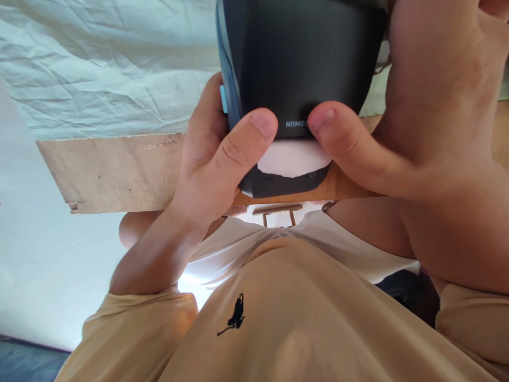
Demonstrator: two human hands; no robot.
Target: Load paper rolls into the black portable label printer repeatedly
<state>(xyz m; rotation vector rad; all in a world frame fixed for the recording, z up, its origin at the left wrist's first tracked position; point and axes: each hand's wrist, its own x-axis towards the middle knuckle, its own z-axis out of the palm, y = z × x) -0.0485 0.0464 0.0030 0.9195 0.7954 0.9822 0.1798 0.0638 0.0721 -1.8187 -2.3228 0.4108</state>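
A black label printer [310, 63], with "NIIMB" readable on its front, is held up between my two hands. Its left side is blue, with a light blue tab [224, 99] on the edge. From its front slot a white paper strip [292, 157] sticks out, its edge slightly uneven. My left hand [222, 146] grips the lower left side, thumb on the front near the lettering. My right hand [409, 132] holds the right side, its thumb covering the end of the lettering; its other fingers are hidden behind the printer or cut off by the frame.
Behind the printer lies a wooden tabletop [115, 172] partly covered with a wrinkled pale green cloth [111, 69]. My lap in white shorts [222, 249] is under the table's near edge. A small wooden stool or frame [278, 210] shows below.
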